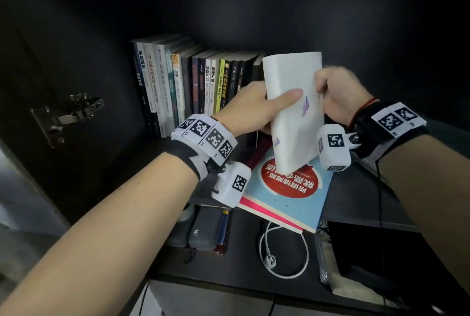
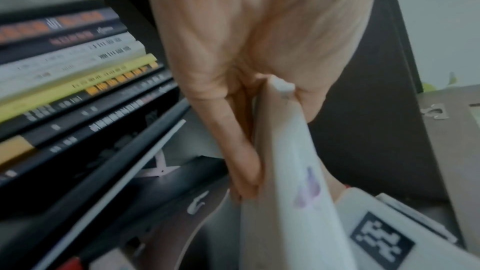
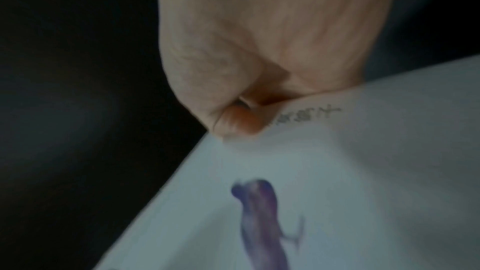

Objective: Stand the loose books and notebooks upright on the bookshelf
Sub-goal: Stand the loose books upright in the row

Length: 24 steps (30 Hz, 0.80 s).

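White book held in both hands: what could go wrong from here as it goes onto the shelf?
1. The white book is tilted, its lower corner over the blue-and-red book lying flat; it may snag or drag that one.
2. The right hand only pinches the edge and the left hand holds the other side, so the soft cover may bend or slip.
3. Pushed in hard, it could tip the upright row.

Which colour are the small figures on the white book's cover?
Purple, on the white book; the right wrist view shows one best.

Head view down over both hands (image 1: 292, 102) toward shelf; wrist views close along fingers, sharing white book (image 1: 295, 112).
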{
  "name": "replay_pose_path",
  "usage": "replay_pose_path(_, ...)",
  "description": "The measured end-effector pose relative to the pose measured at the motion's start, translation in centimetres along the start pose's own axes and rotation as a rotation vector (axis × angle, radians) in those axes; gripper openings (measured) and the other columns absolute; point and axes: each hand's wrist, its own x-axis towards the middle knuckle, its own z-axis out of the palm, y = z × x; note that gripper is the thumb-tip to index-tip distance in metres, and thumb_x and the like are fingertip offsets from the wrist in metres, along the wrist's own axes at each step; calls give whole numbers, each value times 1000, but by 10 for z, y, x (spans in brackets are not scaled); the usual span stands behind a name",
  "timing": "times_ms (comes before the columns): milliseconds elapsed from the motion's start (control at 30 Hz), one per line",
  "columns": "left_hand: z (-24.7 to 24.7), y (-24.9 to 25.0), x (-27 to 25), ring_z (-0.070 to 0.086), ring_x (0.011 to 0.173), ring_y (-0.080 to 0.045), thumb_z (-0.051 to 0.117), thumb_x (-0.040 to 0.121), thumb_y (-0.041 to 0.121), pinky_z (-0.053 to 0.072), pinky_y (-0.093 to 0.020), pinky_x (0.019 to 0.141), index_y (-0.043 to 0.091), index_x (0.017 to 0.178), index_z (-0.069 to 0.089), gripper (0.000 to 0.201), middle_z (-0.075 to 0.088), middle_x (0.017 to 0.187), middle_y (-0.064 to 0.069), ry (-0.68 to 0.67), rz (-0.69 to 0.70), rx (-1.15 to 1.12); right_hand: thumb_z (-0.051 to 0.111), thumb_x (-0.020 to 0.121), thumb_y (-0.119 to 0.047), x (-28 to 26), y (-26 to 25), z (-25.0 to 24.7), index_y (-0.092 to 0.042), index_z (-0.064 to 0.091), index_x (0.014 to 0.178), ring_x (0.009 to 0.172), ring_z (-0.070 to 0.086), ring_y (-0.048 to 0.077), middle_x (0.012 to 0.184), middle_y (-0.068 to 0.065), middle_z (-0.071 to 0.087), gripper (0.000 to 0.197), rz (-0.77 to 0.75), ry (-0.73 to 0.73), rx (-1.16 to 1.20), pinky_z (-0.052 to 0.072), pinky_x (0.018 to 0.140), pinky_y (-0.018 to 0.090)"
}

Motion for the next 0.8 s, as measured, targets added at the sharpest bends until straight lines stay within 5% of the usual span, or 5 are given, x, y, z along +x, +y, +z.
replay_pose_path(133,6,-9,8,77,94,-24,57,104,28,64,-39,63,11,128,63,30,77,109,-11,-3,-73,-119,47,92,-7,-19,-3,-26,4,65,128,103,71,37,120,20,72,42,136,-236,-286,57,97,50)
replay_pose_path(267,6,-15,9,78,85,-19,54,102,49,65,-32,70,7,119,67,47,77,108,-8,-108,-265,-44,54,103,-12,-33,-7,-63,-4,70,120,101,78,28,117,16,78,24,146,-186,-419,58,89,41)
replay_pose_path(433,11,-35,20,75,88,-21,65,83,71,64,-37,84,4,104,66,70,74,96,-6,-140,-452,600,53,106,-16,-44,-12,-118,4,66,117,67,79,20,105,22,75,26,266,36,-597,61,52,29)
replay_pose_path(600,34,-38,24,64,78,-16,75,71,74,59,-33,81,13,81,56,65,63,83,1,-231,-519,702,61,104,-23,-38,0,-167,17,60,122,89,66,36,106,26,66,44,375,247,-836,52,77,43)
replay_pose_path(800,40,-29,25,72,82,-20,87,69,57,61,-36,82,9,99,68,60,73,91,-3,-374,-586,722,69,94,-39,-30,1,-136,5,66,120,105,66,39,119,22,69,51,267,284,-1329,48,78,33)
